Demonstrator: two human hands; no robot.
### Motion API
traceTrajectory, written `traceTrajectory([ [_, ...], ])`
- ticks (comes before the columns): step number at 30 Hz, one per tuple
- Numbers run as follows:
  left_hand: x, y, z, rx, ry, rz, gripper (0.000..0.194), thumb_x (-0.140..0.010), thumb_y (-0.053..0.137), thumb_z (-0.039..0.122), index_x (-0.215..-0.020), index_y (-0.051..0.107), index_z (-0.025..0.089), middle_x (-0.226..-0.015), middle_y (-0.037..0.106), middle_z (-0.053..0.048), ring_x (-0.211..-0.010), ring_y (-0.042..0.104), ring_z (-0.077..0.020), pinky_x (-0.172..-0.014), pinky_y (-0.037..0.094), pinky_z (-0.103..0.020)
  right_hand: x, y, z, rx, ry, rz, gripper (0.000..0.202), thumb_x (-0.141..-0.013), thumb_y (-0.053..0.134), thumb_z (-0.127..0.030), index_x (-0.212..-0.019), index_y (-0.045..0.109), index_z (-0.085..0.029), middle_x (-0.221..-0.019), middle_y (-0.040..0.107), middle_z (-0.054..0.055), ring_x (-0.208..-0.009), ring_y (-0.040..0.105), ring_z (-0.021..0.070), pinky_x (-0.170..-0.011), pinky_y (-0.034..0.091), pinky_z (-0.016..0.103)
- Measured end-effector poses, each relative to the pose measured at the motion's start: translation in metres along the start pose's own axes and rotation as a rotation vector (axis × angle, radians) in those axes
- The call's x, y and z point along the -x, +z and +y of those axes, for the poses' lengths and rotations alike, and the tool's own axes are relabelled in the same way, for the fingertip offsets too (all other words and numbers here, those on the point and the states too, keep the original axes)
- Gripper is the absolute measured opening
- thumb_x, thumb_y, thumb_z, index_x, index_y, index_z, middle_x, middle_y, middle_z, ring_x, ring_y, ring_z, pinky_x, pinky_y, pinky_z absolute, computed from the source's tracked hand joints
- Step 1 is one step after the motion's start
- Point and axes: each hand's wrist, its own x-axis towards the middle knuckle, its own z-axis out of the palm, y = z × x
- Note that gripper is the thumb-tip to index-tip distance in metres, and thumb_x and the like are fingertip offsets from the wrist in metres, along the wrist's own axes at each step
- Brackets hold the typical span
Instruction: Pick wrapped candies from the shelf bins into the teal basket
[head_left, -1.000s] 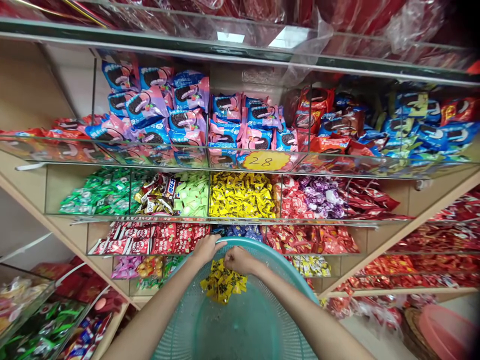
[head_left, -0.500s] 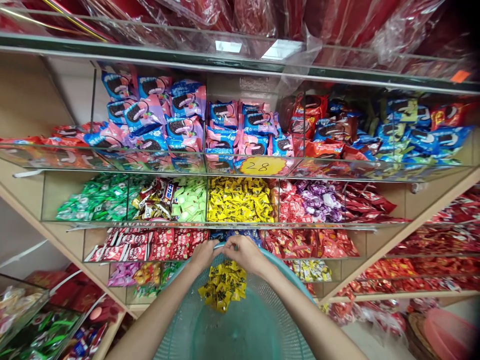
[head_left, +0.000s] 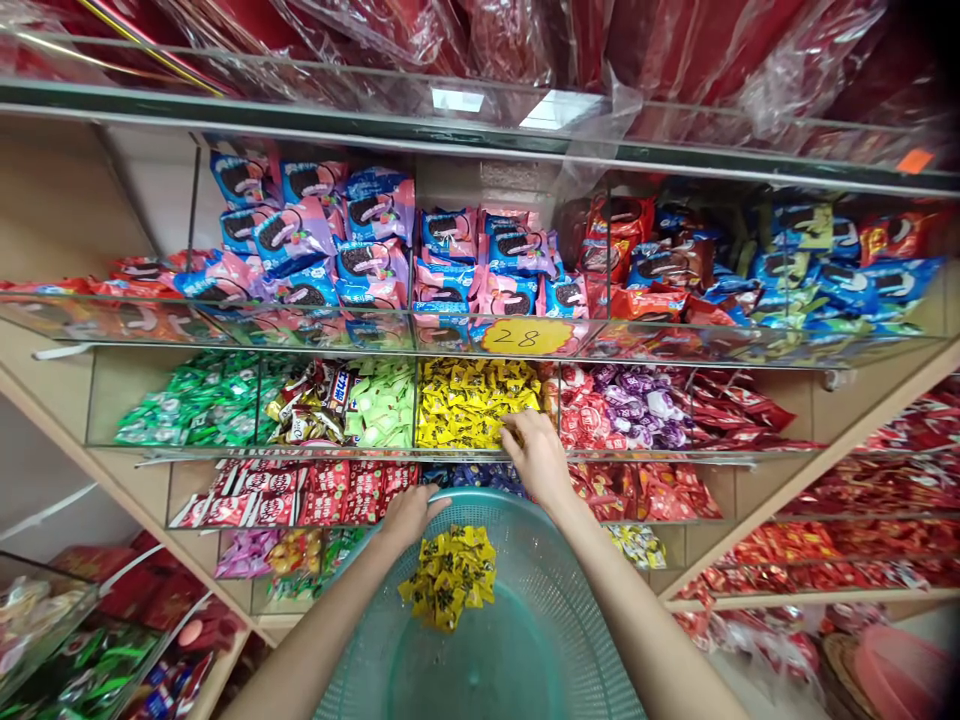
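Note:
My left hand (head_left: 409, 515) is closed on the far rim of a green plastic basket (head_left: 517, 500). Inside the basket lies a pile of yellow wrapped candies (head_left: 450, 578). My right hand (head_left: 538, 455) reaches past the rim to the shelf, over the front edge of a bin of yellow candies (head_left: 476, 395). Its fingers are slightly curved and apart at the bin's lower right corner, with nothing visible in them.
Glass dividers separate green candies (head_left: 202, 395), pale green candies (head_left: 381, 400) and purple candies (head_left: 649, 405). Packaged cookies (head_left: 300, 230) fill the shelf above, behind a yellow "28" tag (head_left: 525, 336). Red packets (head_left: 322, 492) line the shelf below. A pink basket (head_left: 900, 670) stands at lower right.
My right hand has left the basket rim and moved up and right to the yellow candy bin. My left hand stays on the rim.

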Motion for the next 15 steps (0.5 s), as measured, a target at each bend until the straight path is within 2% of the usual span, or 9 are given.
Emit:
traceTrajectory([
  [8,-0.003,0.01,-0.006,0.001,0.009,0.035,0.048,-0.087,0.029,0.058,-0.102,0.06,0.024,-0.097,0.067,-0.008,-0.092,0.062,-0.0229,-0.068,0.042,-0.025,-0.03,0.006,0.004,0.197,0.063,-0.208,0.019,-0.08,0.051,-0.016,-0.093,0.064,-0.02,-0.086,0.065,0.008,-0.086,0.051,0.022,-0.072,0.036,0.029],
  [15,-0.001,0.007,-0.003,0.028,0.002,0.02,0.043,-0.088,0.031,0.055,-0.097,0.059,0.024,-0.093,0.067,-0.006,-0.09,0.063,-0.0219,-0.066,0.04,-0.023,-0.038,0.019,0.006,0.189,0.093,-0.255,0.016,-0.078,0.052,-0.015,-0.085,0.065,-0.021,-0.074,0.064,0.006,-0.079,0.053,0.0206,-0.066,0.034,0.027],
])
